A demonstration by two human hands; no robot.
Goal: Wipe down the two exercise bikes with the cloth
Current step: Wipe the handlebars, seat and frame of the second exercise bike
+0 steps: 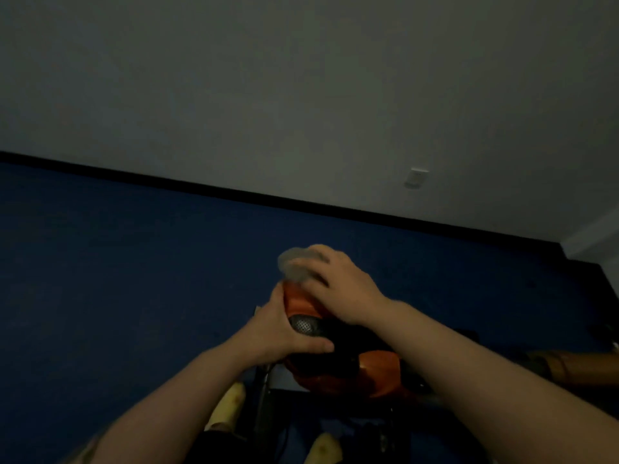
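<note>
An orange and black exercise bike stands below me in a dim room, with an orange front part and a round metal mesh. My left hand grips the bike's left side beside the mesh, thumb across the black body. My right hand presses a pale grey cloth onto the top of the orange front part, fingers curled over the cloth. The cloth is blurred. Only one bike shows clearly.
Blue carpet covers the floor up to a black skirting and a grey wall with a white socket. My feet in yellow slippers stand beside the bike's frame. A brown object lies at the right edge.
</note>
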